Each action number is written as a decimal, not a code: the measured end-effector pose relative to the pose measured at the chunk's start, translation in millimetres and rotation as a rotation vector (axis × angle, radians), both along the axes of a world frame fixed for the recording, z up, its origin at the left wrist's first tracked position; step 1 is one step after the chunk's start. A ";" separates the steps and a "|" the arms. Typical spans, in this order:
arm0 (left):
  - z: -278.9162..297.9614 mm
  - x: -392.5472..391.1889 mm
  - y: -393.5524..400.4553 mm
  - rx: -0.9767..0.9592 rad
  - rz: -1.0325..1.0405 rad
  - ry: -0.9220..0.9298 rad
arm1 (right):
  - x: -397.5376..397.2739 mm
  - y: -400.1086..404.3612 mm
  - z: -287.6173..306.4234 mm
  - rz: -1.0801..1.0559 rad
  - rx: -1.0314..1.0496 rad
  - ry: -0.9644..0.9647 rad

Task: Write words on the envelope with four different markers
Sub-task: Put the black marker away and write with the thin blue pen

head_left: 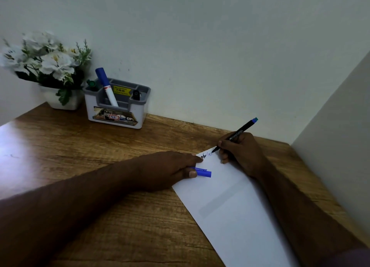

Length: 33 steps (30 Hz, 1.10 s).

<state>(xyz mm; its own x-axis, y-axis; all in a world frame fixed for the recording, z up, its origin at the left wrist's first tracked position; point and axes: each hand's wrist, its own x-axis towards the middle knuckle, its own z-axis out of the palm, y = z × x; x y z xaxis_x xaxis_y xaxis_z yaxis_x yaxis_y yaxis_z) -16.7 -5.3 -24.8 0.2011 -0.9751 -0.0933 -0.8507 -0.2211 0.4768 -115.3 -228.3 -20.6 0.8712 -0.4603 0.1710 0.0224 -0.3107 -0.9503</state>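
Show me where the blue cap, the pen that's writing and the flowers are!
blue cap (pixel 203 174), head view, on the cap's barrel beside the left thumb.
black pen (pixel 238 133), head view, on the printed barrel above the right hand's fingers.
white flowers (pixel 57 62), head view, on a front bloom.

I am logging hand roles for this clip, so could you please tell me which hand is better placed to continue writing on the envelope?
The right hand: it holds the black pen with its tip at the envelope. The left hand holds a blue cap.
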 end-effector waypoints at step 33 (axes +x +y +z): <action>-1.7 1.6 1.6 -0.021 -0.003 -0.001 | -2.8 6.8 -0.3 -0.066 -0.114 0.026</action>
